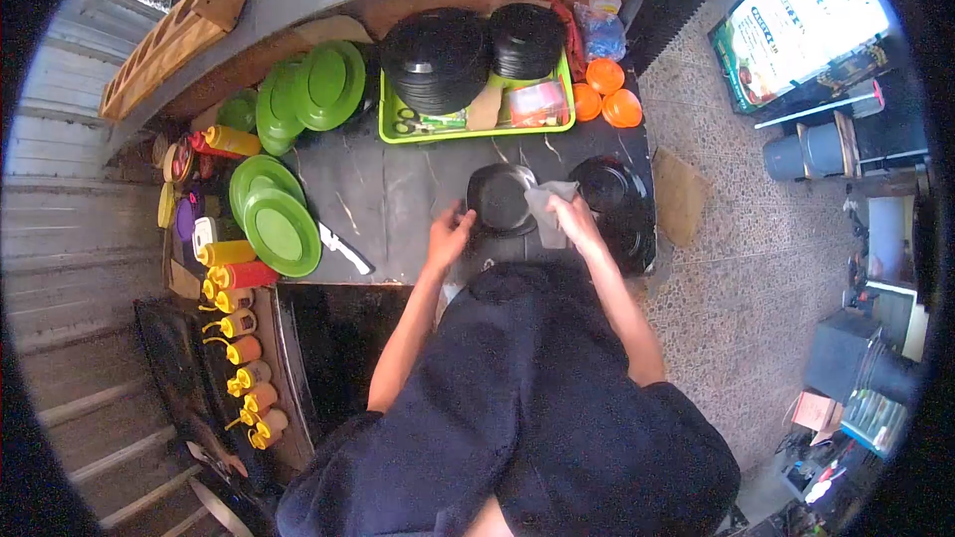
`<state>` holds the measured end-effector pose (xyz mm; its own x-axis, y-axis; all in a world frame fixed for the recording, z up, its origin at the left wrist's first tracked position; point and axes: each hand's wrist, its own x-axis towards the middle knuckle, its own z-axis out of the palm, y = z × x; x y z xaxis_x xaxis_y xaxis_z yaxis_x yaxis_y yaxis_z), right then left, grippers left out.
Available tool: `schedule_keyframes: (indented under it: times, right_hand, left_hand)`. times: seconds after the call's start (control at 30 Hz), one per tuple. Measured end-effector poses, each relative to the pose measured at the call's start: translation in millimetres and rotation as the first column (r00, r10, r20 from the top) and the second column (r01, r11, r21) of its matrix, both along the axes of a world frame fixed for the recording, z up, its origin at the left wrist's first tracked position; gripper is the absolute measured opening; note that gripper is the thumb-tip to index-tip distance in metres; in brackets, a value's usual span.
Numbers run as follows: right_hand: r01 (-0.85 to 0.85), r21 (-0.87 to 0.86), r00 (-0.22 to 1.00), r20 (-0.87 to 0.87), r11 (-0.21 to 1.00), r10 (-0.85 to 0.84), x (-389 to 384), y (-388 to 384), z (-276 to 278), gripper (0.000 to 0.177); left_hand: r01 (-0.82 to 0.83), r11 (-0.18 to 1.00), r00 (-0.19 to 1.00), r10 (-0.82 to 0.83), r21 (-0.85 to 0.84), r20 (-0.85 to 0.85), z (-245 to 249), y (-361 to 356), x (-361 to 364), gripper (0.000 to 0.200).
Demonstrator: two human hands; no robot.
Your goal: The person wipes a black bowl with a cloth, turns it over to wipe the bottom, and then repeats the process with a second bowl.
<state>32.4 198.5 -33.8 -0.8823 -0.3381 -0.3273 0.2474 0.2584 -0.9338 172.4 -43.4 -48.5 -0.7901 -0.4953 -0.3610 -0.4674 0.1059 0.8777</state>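
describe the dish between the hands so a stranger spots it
On the dark counter, look below the green tray. The black dish sits between the left hand and the grey cloth in the right hand. Black plates also sit on the tray and at the counter's right end; only this one lies between the hands.

Your table [398, 184] has a dark top with pale, vein-like streaks. Toward its left you have two groups of green plates [282, 234], a knife [344, 251] beside the nearer one. At the back sit a green tray [477, 137] and three round orange pieces [622, 109]; black plates [625, 209] lie by your right edge.
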Motion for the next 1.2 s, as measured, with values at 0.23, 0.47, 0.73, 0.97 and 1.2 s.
schedule_keyframes:
  times: [0.23, 0.47, 0.73, 0.97, 1.2]
  right_hand:
    - [-0.132, 0.156, 0.988, 0.105, 0.979, 0.117, 4, -5, 28, 0.029]
    - [0.101, -0.269, 0.959, 0.283, 0.958, -0.022, -4, 3, 17, 0.028]
    - [0.170, -0.672, 0.894, 0.412, 0.721, 0.173, -2, 17, 61, 0.063]
    - [0.264, -0.663, 0.895, 0.439, 0.701, 0.077, 2, 25, 61, 0.067]
    - [0.297, -0.530, 0.887, 0.460, 0.794, -0.025, -2, 35, 31, 0.065]
  left_hand:
    - [-0.072, 0.954, 0.997, 0.060, 0.292, 0.049, 11, 7, -2, 0.061]
    - [-0.178, 0.811, 0.972, 0.232, 0.557, -0.026, 28, -9, 2, 0.057]
    - [-0.223, 0.744, 0.960, 0.281, 0.630, 0.008, 75, -8, -10, 0.042]
    - [-0.104, 0.823, 0.952, 0.244, 0.558, -0.183, 73, 15, -17, 0.056]
    - [-0.099, 0.963, 0.982, 0.136, 0.250, -0.134, 45, 29, -35, 0.050]
